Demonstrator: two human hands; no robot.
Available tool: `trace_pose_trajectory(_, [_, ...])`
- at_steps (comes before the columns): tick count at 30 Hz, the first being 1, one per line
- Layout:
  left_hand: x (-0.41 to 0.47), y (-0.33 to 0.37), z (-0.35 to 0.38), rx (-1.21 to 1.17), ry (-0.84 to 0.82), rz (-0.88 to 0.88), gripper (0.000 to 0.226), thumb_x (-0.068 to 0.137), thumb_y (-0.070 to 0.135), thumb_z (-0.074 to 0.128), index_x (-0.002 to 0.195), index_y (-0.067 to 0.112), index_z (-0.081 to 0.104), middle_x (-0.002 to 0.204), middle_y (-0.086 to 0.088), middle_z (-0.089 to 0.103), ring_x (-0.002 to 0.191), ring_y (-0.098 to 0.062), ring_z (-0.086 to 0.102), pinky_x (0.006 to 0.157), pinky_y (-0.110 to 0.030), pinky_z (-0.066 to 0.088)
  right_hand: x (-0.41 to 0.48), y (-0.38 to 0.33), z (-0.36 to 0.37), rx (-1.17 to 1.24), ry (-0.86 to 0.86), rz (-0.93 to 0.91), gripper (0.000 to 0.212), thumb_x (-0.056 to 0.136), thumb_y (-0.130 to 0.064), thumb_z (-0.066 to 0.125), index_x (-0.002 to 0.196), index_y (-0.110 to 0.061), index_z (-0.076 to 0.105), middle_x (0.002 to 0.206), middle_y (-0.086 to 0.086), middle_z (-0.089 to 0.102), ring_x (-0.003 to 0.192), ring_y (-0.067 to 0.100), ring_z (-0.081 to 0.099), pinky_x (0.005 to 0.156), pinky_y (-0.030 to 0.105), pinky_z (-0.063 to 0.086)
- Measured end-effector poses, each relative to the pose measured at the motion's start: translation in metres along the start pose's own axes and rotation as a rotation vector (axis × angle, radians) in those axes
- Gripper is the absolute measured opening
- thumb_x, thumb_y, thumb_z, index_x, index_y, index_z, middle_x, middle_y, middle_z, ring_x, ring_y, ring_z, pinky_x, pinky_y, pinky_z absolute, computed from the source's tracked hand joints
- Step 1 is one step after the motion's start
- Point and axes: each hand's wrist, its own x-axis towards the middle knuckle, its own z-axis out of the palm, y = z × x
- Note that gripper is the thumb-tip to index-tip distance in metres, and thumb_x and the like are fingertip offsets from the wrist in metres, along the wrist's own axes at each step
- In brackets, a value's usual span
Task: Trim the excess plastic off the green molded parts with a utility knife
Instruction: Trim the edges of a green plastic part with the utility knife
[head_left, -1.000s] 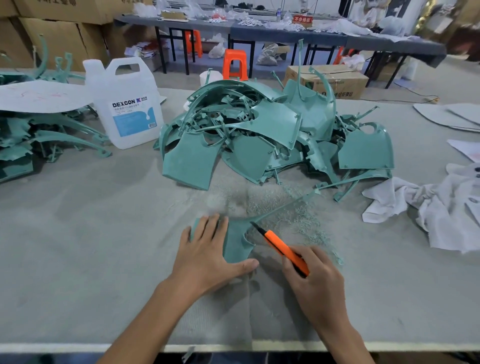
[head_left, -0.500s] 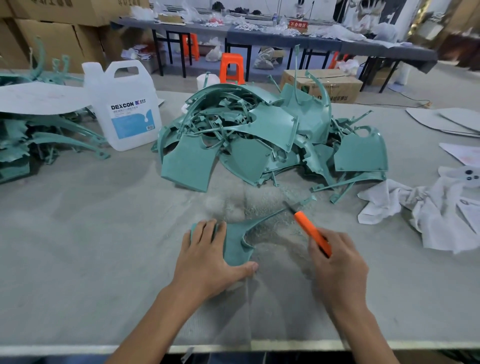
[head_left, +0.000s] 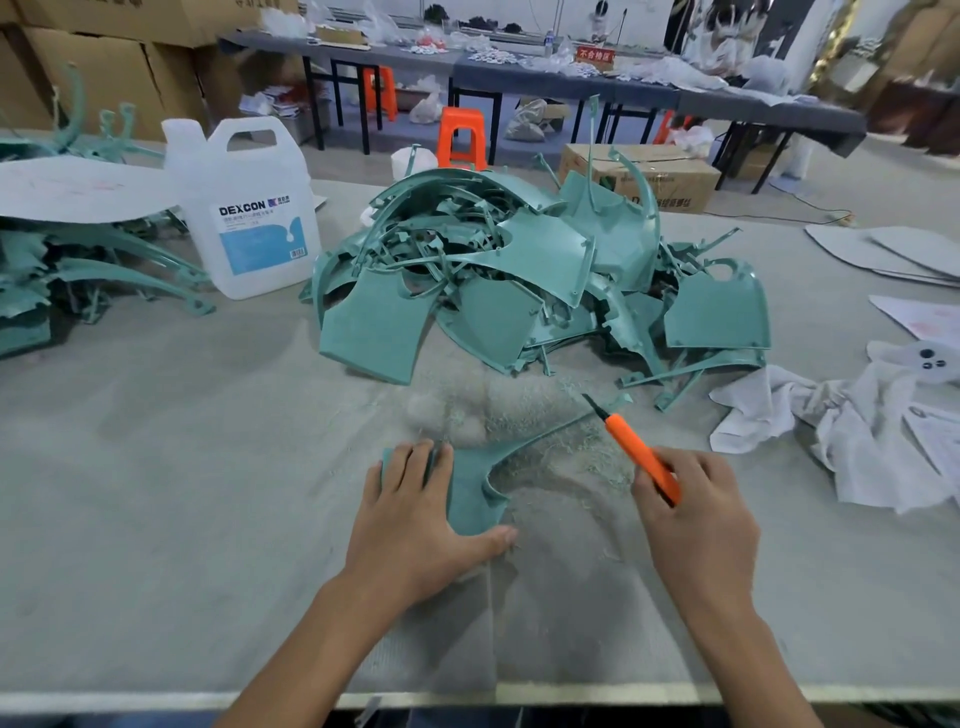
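Green part (head_left: 470, 483): lay flat, near centre, pinned under left hand (head_left: 415, 514), fingers straight and slightly spread. Utility knife (head_left: 636, 449): gripped in curled fingers of right hand (head_left: 691, 509), blade at the part's thin far-right arm. Judged best: firm hold-down, shallow strokes away from the holding hand.

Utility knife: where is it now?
In the head view the utility knife sits right of centre, gripped in the right hand, blade tip by the thin far end of the green part under the left hand.

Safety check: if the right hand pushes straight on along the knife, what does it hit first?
Likely the pile of green parts beyond the knife tip, after loose shavings; depth unclear.
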Motion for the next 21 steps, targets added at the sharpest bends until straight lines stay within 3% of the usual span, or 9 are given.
trace_pose_trajectory(2, [0.001,0.000,0.001,-0.007,-0.015,-0.007,0.128,0.057,0.104,0.013,0.159,0.027,0.009,0.164,0.006,0.006,0.148,-0.014,-0.008,0.122,-0.044,0.000,-0.004,-0.007,-0.001,0.036,0.006,-0.078,0.022,0.079,-0.015,0.079,0.097,-0.022,0.068,0.090,-0.004,0.056,0.061,0.016,0.051,0.052,0.030,0.042])
trace_pose_trajectory(6, [0.001,-0.001,0.001,0.000,-0.011,-0.010,0.130,0.055,0.105,0.010,0.159,0.027,0.009,0.164,0.006,0.006,0.149,-0.013,-0.007,0.122,-0.043,0.000,-0.036,-0.028,0.010,0.070,-0.210,-0.242,0.017,0.079,-0.018,0.078,0.091,-0.024,0.069,0.088,-0.005,0.058,0.067,0.020,0.060,0.053,0.034,0.050])
trace_pose_trajectory(8, [0.000,-0.001,0.001,0.002,-0.006,-0.010,0.131,0.054,0.106,0.009,0.159,0.027,0.010,0.164,0.006,0.007,0.148,-0.012,-0.007,0.122,-0.042,0.000,-0.026,-0.019,0.010,0.077,-0.207,-0.130,0.015,0.080,-0.017,0.079,0.092,-0.022,0.070,0.086,-0.005,0.059,0.068,0.023,0.060,0.057,0.035,0.049])
trace_pose_trajectory(11, [-0.001,0.000,0.001,-0.012,-0.012,-0.012,0.132,0.052,0.106,0.006,0.159,0.028,0.009,0.164,0.006,0.005,0.148,-0.012,-0.010,0.121,-0.042,-0.004,-0.002,-0.001,0.001,0.038,-0.057,0.011,0.018,0.083,-0.016,0.077,0.098,-0.021,0.070,0.086,-0.006,0.057,0.064,0.015,0.052,0.058,0.030,0.039])
trace_pose_trajectory(14, [-0.001,0.000,0.001,-0.023,-0.022,-0.017,0.132,0.054,0.106,0.008,0.159,0.027,0.007,0.165,0.006,0.003,0.149,-0.012,-0.011,0.121,-0.042,-0.005,-0.009,-0.011,0.001,0.091,-0.040,-0.087,0.021,0.082,-0.018,0.076,0.099,-0.026,0.066,0.087,-0.012,0.053,0.064,0.009,0.049,0.056,0.025,0.038])
trace_pose_trajectory(17, [-0.002,0.000,0.000,-0.012,-0.022,-0.021,0.130,0.055,0.105,0.009,0.159,0.027,0.007,0.165,0.006,0.003,0.149,-0.012,-0.010,0.122,-0.042,-0.003,-0.031,-0.018,0.008,0.091,-0.212,-0.256,0.019,0.080,-0.020,0.077,0.094,-0.028,0.066,0.084,-0.012,0.054,0.066,0.013,0.056,0.053,0.028,0.045])
trace_pose_trajectory(21, [-0.003,0.001,-0.001,-0.018,-0.018,-0.024,0.129,0.056,0.105,0.011,0.159,0.026,0.009,0.164,0.007,0.005,0.148,-0.012,-0.010,0.122,-0.043,-0.002,-0.013,0.006,0.003,0.042,-0.130,-0.065,0.021,0.081,-0.015,0.078,0.097,-0.024,0.069,0.085,-0.009,0.056,0.067,0.019,0.056,0.056,0.032,0.043])
